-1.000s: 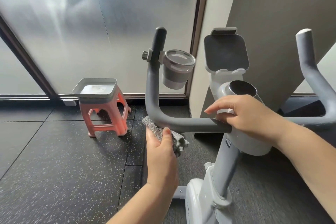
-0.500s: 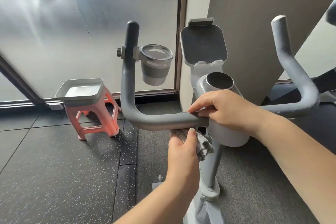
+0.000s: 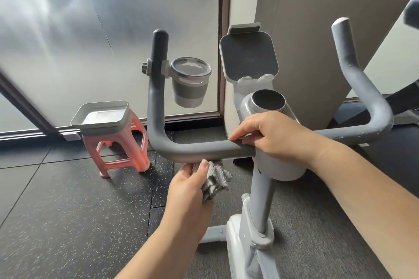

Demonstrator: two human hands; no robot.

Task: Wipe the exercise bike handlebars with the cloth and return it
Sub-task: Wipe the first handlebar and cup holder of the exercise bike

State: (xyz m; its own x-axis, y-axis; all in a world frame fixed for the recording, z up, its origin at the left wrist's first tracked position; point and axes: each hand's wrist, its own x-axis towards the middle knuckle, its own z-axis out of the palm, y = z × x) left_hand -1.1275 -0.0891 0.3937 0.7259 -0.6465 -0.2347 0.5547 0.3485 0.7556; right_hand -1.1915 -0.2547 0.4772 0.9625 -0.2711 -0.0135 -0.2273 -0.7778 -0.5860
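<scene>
The grey handlebars (image 3: 204,148) of a white exercise bike run across the middle of the view, with upright ends at the left and right. My left hand (image 3: 188,186) grips a crumpled grey cloth (image 3: 215,179) just under the left horizontal part of the bar. The cloth touches the bar's underside near my thumb. My right hand (image 3: 269,136) rests over the centre of the bar where it meets the white stem, its fingers curled over the bar.
A grey cup holder (image 3: 190,84) hangs on the left upright. A tablet holder (image 3: 248,56) and a round knob (image 3: 268,99) sit above the stem. A pink stool (image 3: 118,152) carrying a grey tray (image 3: 99,115) stands left on the dark floor, before frosted glass.
My left hand with the cloth slid right along the underside of the bar, then came back left a little. My right hand kept its place at the centre. The view shifted.
</scene>
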